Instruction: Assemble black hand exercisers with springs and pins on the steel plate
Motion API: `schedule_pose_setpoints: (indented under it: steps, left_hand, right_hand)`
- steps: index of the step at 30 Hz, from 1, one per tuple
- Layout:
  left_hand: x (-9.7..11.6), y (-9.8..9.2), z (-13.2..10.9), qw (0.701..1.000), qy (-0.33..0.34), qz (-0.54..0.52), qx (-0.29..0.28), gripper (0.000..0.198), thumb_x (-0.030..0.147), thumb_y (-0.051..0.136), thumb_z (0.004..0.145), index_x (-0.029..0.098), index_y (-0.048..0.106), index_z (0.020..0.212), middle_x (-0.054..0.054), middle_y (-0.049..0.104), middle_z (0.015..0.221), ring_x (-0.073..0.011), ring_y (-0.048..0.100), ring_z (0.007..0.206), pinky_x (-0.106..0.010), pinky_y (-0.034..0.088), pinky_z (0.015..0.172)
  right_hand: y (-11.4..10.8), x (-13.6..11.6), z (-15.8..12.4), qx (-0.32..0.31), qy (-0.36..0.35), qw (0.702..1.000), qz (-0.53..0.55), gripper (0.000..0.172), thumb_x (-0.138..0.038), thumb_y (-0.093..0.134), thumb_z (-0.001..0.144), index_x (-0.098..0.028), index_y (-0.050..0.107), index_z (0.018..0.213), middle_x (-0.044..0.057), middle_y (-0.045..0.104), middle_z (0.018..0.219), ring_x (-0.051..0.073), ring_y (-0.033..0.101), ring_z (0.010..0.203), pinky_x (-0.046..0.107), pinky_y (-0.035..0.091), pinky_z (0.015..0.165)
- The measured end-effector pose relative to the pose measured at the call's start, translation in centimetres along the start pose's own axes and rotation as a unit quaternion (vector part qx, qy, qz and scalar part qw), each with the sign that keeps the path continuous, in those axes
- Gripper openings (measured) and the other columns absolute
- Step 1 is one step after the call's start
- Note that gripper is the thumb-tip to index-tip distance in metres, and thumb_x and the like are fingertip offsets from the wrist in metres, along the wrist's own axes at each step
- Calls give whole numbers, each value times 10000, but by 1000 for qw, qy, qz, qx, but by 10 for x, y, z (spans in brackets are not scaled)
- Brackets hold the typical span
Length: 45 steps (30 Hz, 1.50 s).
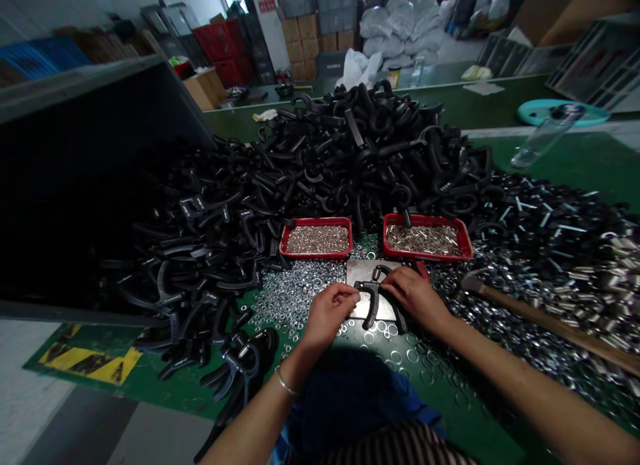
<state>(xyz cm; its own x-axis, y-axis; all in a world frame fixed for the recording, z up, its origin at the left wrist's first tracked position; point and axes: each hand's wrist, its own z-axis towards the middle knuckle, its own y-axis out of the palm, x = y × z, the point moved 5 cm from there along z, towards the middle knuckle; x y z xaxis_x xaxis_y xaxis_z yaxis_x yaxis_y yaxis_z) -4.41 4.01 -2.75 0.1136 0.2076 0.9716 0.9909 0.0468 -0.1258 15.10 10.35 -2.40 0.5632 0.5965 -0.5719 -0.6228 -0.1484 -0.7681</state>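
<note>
Fingers (345,290) of left hand (325,312) and right hand (414,295) grasp a black part (373,302); a gap parts red trays (316,256) beyond metal plate's (356,270) edge.

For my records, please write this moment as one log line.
left hand: at black part; right hand: touching it; beneath: metal plate; beyond: red trays

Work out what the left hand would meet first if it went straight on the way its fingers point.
Most likely the black curved part over the metal plate, just past the fingertips of the left hand; I cannot tell whether they already touch it.
</note>
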Motion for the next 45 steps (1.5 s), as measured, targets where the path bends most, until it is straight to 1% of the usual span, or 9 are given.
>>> schedule_pose_setpoints:
  steps: [5,9,14,18,24,31,35,41,45]
  left_hand:
    - [1,-3,3,999,18,36,-3,160,316,594,888,193,671,955,-30,721,896,-137,648,724,-260,514,699]
    - [14,2,9,980,114,165,-6,135,258,556,931,207,672,977,-37,710,979,-170,652,886,-301,501,829]
    - [33,23,19,904,232,358,-26,154,244,523,963,189,666,941,-60,688,970,-220,600,967,-382,433,938]
    - [35,44,27,842,285,457,-23,195,262,498,975,172,664,922,-85,667,952,-250,562,985,-413,406,933]
    - [28,61,32,770,334,543,-27,220,217,464,979,149,663,915,-101,643,909,-258,531,929,-421,404,884]
    - [27,75,26,680,392,614,-80,211,140,454,955,108,658,911,-128,624,901,-279,536,936,-440,405,909]
    - [24,73,21,709,372,591,-104,232,137,438,962,114,660,1026,-137,640,967,-281,545,985,-437,419,909]
    - [28,41,30,850,288,433,-90,285,231,469,979,196,620,1219,-91,640,1174,-227,572,1105,-395,433,990]
    - [52,-5,74,844,259,469,6,264,219,446,976,184,674,1105,-97,672,1106,-228,597,1084,-389,427,1001]
  right_hand:
    - [7,-3,-1,-11,-39,994,-97,196,-271,503,985,-158,654,932,110,655,913,255,594,918,397,513,838]
    - [9,-5,-3,-29,-63,985,-155,217,-250,481,992,-149,669,954,124,648,932,265,579,931,405,515,829]
    - [13,-5,-9,-45,-73,982,-169,253,-240,441,1002,-184,685,967,123,652,946,263,581,916,408,523,811]
    - [7,-2,-9,-16,-51,996,-70,225,-260,473,991,-188,686,989,117,667,971,256,614,944,423,541,847]
    - [-37,22,-36,44,31,999,-7,271,-311,492,973,-241,657,1176,103,670,1143,259,632,1084,468,514,965]
    - [-116,68,-111,16,52,973,-224,386,-455,380,988,-240,679,1103,165,687,1041,329,598,885,512,481,764]
    - [-139,95,-145,7,77,947,-313,574,-640,280,955,-233,684,922,176,626,755,315,534,683,498,398,652]
    - [-145,108,-152,-5,81,966,-247,566,-744,375,885,-266,639,735,155,593,696,295,538,675,469,398,638]
    - [-162,92,-149,22,82,962,-261,539,-759,391,863,-273,615,794,194,622,816,313,568,765,466,418,629]
